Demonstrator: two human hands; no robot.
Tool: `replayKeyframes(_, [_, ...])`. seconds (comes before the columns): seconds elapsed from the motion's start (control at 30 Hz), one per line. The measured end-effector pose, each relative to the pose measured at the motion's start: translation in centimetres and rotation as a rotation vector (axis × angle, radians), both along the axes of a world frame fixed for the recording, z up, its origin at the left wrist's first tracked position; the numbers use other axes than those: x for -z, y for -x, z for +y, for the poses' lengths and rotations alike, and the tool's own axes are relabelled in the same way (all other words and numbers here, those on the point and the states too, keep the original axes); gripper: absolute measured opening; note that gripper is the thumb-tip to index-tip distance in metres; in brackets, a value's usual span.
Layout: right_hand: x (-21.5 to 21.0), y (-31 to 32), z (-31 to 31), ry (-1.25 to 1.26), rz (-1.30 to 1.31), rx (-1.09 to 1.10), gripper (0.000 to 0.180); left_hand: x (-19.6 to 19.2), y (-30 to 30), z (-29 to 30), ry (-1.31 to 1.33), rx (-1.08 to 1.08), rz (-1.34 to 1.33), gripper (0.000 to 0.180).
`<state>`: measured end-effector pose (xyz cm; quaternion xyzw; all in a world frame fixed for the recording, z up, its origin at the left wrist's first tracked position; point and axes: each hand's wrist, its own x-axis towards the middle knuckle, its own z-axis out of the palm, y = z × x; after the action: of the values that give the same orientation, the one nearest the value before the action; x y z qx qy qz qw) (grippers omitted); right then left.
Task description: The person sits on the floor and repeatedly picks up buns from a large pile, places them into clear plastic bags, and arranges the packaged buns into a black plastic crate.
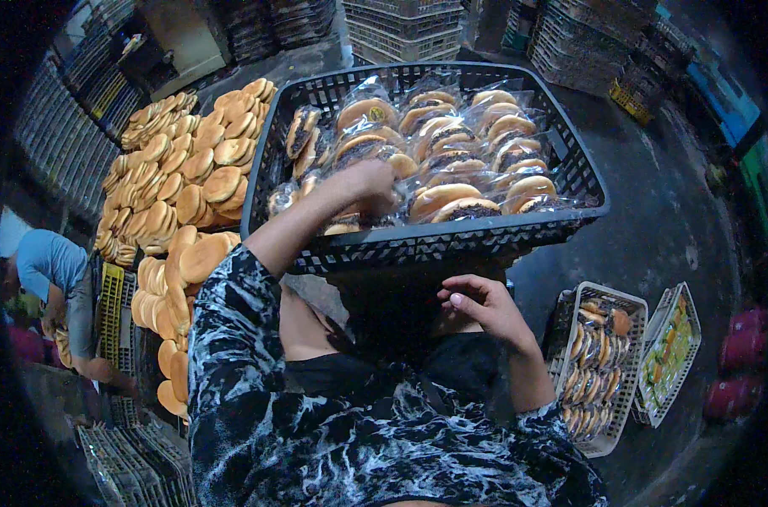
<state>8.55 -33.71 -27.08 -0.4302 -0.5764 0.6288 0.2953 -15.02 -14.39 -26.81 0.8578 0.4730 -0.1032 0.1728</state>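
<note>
The fingers of the left hand [369,184] curl down into a row of clear plastic-wrapped round buns [452,148], closed on one of the packets at the near left side of the black slatted plastic crate [519,232]; the fingertips themselves are buried among the wrappers. The crate sits directly in front of the person, its near wall just above the right hand [484,306], and the packets fill it in overlapping rows standing on edge. The right hand hovers below that near wall with its fingers loosely bent and slightly apart, holding nothing, the thumb turned toward the crate. To the left, a large heap of unwrapped golden-brown round buns [181,169] lies stacked on trays, well apart from the hands. At lower right a small white wire basket [633,304] holds more wrapped buns, and a second white basket [692,325] of orange and green packets stands just beside it. At the far left edge another person in a light blue shirt [50,266] bends over.
</note>
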Motion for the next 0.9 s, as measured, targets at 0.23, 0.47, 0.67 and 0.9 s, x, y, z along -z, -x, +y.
replayKeyframes(0.23, [1.2, -0.2, -0.8, 0.056, 0.01, -0.047, 0.032, 2.0, 1.6, -1.4, 0.083, 0.155, -0.058, 0.039])
replayKeyframes(0.47, [1.8, 0.5, -1.4, 0.084, 0.016, -0.081, 0.033, 3.9, 3.8, 1.2, -0.691, -0.206, -0.288, 0.051])
replayKeyframes(0.67, [1.5, 0.5, -1.2, 0.011, 0.204, -0.012, 0.042, -6.3, 1.4, -4.3, -0.687, -0.208, -0.381, 0.034])
replayKeyframes(0.9, [-0.3, 2.3, -1.0, 0.007, 0.611, 0.193, 0.049, -1.5, -1.6, -19.8, -0.821, 0.015, -1.083, 0.044])
